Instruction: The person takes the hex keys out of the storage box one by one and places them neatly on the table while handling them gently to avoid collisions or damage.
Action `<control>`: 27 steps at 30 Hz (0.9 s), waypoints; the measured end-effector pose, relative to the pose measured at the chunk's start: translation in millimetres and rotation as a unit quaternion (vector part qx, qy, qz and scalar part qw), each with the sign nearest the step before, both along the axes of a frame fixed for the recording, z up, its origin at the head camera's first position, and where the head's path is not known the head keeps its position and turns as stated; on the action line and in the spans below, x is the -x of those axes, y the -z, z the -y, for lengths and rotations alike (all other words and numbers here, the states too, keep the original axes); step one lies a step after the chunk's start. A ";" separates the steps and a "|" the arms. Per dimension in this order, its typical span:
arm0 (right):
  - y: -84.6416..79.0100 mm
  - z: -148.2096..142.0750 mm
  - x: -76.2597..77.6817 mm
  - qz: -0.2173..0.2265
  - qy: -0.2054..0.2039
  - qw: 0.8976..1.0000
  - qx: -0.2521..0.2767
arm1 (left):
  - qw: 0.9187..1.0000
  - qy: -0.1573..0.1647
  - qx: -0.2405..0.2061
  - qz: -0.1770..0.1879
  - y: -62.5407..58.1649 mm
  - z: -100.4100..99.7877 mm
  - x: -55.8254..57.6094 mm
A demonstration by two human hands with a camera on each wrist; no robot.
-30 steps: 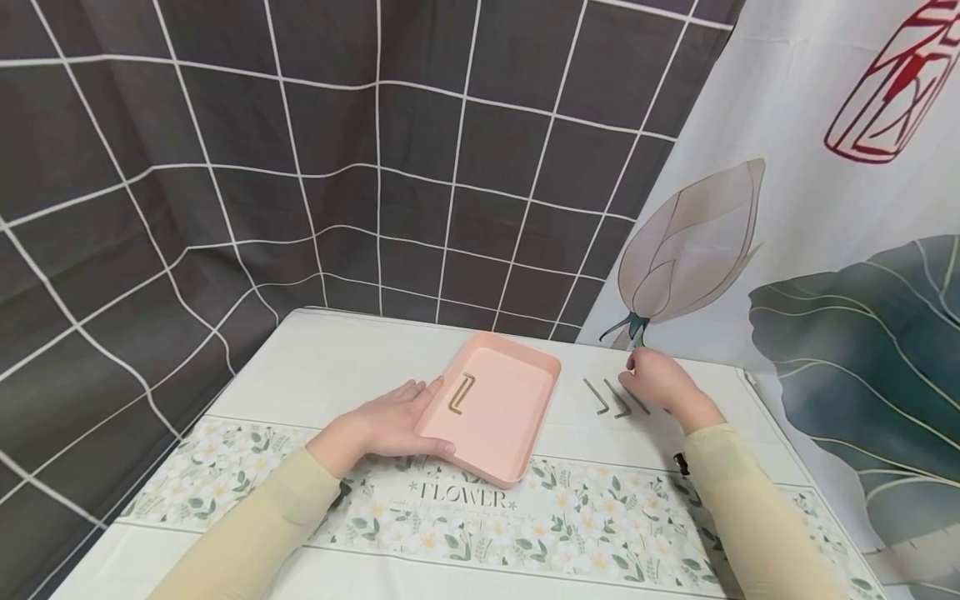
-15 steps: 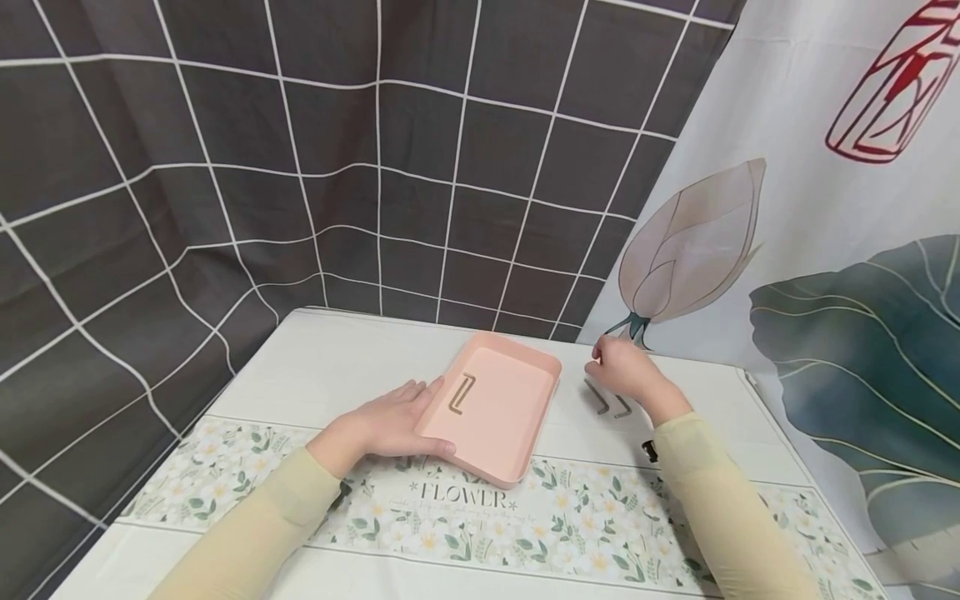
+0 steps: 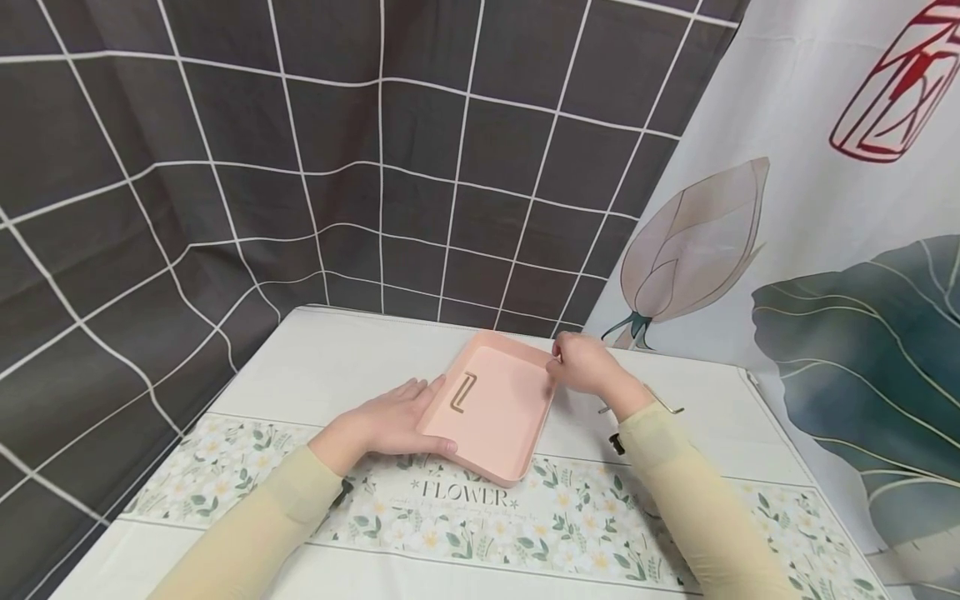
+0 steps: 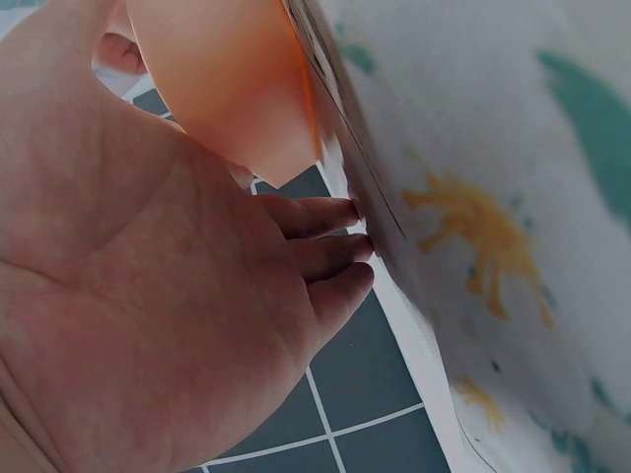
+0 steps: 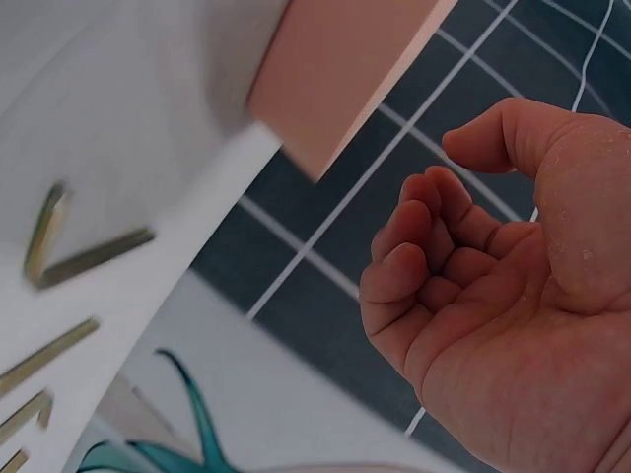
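Note:
My left hand (image 3: 401, 421) rests against the left side and near corner of a shallow pink tray (image 3: 498, 425), with its fingers straight and thumb along the near edge. Two brass-coloured hex keys (image 3: 462, 393) lie in the tray toward its left side. My right hand (image 3: 588, 367) is by the tray's far right corner. In the right wrist view its fingers are loosely curled with the thumb apart, and nothing shows between them. On the table right of the tray are more L-shaped hex keys (image 5: 99, 258), partly hidden by the right forearm in the head view.
A white tablecloth (image 3: 337, 358) with a printed flower band covers the table. A dark gridded curtain (image 3: 420, 200) hangs behind and to the left. A white curtain with large leaf prints (image 3: 877, 358) hangs at the right.
My right hand has moved left from the hex keys on the table to the tray's far right corner. The left hand, the tray and the two keys in it have stayed in place.

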State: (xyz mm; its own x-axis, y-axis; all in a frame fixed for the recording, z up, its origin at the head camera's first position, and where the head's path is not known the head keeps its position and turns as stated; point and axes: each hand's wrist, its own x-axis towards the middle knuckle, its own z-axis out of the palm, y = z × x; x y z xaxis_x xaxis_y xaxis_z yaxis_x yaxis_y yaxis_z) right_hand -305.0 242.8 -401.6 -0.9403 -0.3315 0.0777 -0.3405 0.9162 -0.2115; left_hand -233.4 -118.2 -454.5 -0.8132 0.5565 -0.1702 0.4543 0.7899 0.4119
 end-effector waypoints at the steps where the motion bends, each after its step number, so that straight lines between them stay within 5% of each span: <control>1: -0.3 3.8 0.1 0.001 -0.003 1.000 0.000 | 1.000 0.000 -0.001 0.000 0.1 0.0 0.1; 16: 2.2 53.8 0.4 0.013 -0.037 0.999 -0.020 | 1.000 -0.004 -0.006 0.002 -2.1 -0.1 -0.6; 27: 9.2 70.9 2.7 -0.028 -0.080 0.996 -0.029 | 1.000 -0.006 -0.007 0.003 -3.1 0.6 -1.7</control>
